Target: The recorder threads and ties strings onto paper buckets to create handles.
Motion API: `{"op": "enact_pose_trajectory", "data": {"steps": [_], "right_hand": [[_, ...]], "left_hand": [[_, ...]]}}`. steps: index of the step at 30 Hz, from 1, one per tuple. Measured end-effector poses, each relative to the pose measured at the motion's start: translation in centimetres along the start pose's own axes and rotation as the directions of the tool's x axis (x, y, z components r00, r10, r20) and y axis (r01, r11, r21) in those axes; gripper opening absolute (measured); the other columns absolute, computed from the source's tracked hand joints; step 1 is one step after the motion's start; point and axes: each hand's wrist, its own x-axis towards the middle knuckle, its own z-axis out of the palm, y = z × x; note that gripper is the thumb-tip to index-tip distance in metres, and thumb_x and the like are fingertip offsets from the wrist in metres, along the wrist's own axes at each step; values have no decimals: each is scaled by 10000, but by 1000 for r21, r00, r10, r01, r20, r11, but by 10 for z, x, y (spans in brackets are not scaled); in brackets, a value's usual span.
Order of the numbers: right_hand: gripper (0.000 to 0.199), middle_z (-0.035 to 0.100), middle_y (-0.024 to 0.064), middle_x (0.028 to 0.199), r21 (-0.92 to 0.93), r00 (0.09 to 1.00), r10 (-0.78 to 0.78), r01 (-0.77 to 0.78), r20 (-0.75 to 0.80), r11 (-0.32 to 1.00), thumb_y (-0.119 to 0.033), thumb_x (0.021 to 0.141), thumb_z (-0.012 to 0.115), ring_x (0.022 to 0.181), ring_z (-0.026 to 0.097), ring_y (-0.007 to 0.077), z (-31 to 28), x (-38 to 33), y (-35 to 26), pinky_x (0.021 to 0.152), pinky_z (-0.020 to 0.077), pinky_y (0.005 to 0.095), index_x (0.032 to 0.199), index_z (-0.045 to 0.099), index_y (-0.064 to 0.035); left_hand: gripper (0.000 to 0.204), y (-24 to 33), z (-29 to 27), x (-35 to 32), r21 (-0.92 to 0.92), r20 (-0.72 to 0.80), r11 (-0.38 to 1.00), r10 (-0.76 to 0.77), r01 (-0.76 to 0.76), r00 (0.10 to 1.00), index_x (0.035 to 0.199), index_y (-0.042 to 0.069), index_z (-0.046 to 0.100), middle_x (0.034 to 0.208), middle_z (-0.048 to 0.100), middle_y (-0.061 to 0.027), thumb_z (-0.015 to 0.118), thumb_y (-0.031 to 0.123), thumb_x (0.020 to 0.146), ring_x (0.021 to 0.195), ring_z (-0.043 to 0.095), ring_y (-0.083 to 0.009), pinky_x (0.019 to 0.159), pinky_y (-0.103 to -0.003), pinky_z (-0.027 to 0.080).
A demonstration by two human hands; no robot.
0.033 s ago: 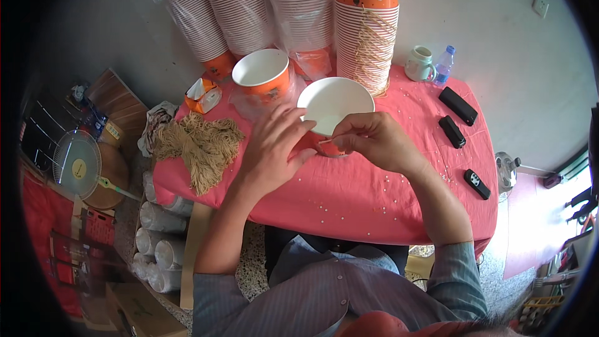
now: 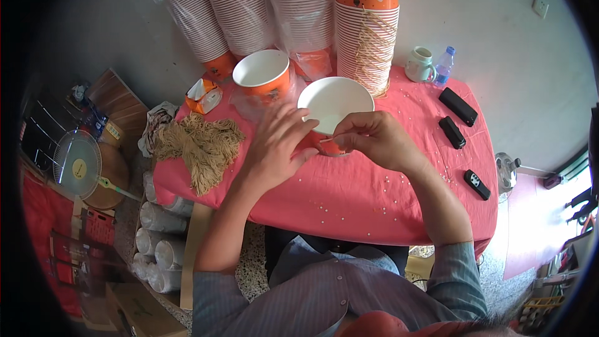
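Note:
A white-lined orange paper bucket [image 2: 335, 103] stands upright at the middle of the table in front of me. My left hand [image 2: 274, 143] is at its near left side, open, thumb and fingers apart. The fingertips overlap the bucket's rim; whether they touch it I cannot tell. At the bucket's near right side my right hand [image 2: 377, 140] is closed in a pinch. A thin pale strand [image 2: 327, 141] sticks out from its fingertips, in front of the orange wall. To the left of my hands lies a loose heap of tan string [image 2: 203, 143].
Behind stand wrapped stacks of paper buckets [image 2: 299, 9] and a tall stack wound with cord [image 2: 366, 43]. Another bucket [image 2: 262, 70] sits left of mine. A mug [image 2: 420, 65], a bottle [image 2: 445, 65] and black devices [image 2: 458, 106] are at right. White bits dot the pink tablecloth [image 2: 299, 196].

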Motion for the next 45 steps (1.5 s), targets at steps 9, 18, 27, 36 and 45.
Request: {"op": "enact_pose_trajectory", "data": {"steps": [9, 18, 27, 36, 45], "right_hand": [[124, 810, 61, 998, -27, 981, -144, 142, -133, 990, -54, 1014, 732, 981, 762, 128, -3, 2, -2, 929, 605, 321, 1101, 788, 13], [135, 816, 80, 988, -230, 935, -236, 176, -264, 957, -93, 1025, 762, 921, 757, 109, 23, 11, 13, 870, 607, 314, 1094, 760, 23], [106, 817, 146, 937, -198, 906, -272, 216, -325, 956, -71, 990, 737, 886, 818, 229, 25, 13, 17, 851, 642, 356, 1031, 734, 27], [121, 811, 147, 927, -216, 909, -256, 191, -330, 957, -72, 975, 730, 887, 823, 240, 23, 13, 16, 859, 652, 371, 1032, 730, 35], [95, 809, 97, 973, -224, 937, -188, 124, -294, 967, -22, 1011, 730, 946, 777, 123, 20, 10, 11, 900, 631, 313, 1065, 721, 55]], "left_hand": [[153, 2, 12, -4, -242, 16, 922, -309, 304, 951, 1122, 28, 663, 938, 773, -178, 730, 129, 1028, 837, 750, -423, 778, -514, 584], [154, 15, 3, -14, -407, 63, 810, -436, 422, 898, 1185, -13, 639, 960, 780, -222, 662, 112, 1097, 914, 813, -357, 729, -421, 597], [189, 16, 13, -17, -429, 24, 831, -381, 353, 924, 1229, -11, 631, 983, 785, -225, 661, 124, 1101, 945, 810, -380, 756, -430, 612], [195, 21, 15, -15, -442, 30, 824, -381, 355, 924, 1241, -10, 626, 991, 788, -229, 661, 118, 1099, 935, 807, -387, 754, -435, 615], [206, 22, 17, -14, -426, 30, 838, -363, 340, 931, 1257, -1, 619, 1005, 795, -224, 667, 110, 1091, 943, 809, -389, 751, -442, 619]]}}
